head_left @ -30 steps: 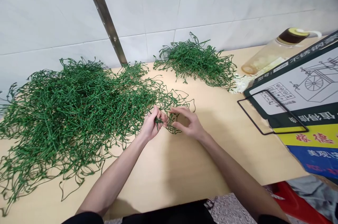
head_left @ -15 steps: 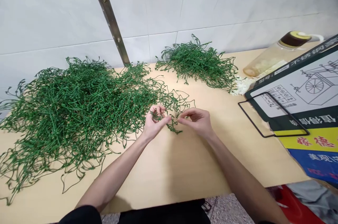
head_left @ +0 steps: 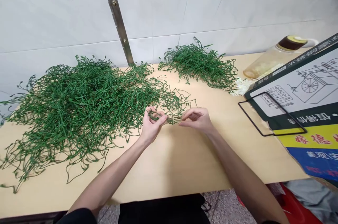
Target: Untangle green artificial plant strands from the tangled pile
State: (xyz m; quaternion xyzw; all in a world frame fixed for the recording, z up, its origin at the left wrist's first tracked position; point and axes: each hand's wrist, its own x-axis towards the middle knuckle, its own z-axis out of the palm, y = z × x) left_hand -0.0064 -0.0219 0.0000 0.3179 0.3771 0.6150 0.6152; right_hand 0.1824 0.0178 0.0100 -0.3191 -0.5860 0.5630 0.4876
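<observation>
My left hand [head_left: 154,123] is closed with its thumb pressed on several thin green stems [head_left: 173,120] that stick out to the right. At their other end, my right hand [head_left: 197,119] pinches thumb and forefinger together on the stem tips. The stems look like wiry artificial flower stalks with small knobs. Left of my hands a large tangled heap of the same green stems [head_left: 87,100] spreads over the table [head_left: 148,174]. Behind my hands, near the wall, lies a smaller pile of green stems [head_left: 200,63].
A metal bracket [head_left: 121,32] rises against the tiled wall. At the right stand a bottle with a dark lid [head_left: 269,58], a printed box [head_left: 303,90] and a black wire frame [head_left: 264,134]. White bits [head_left: 241,86] lie beside the box. Something red [head_left: 293,206] is below the table edge.
The stems between my hands are now drawn out more level toward my right hand; before, their ends hung down. Both hands stay almost in place, and the view has shifted slightly.
</observation>
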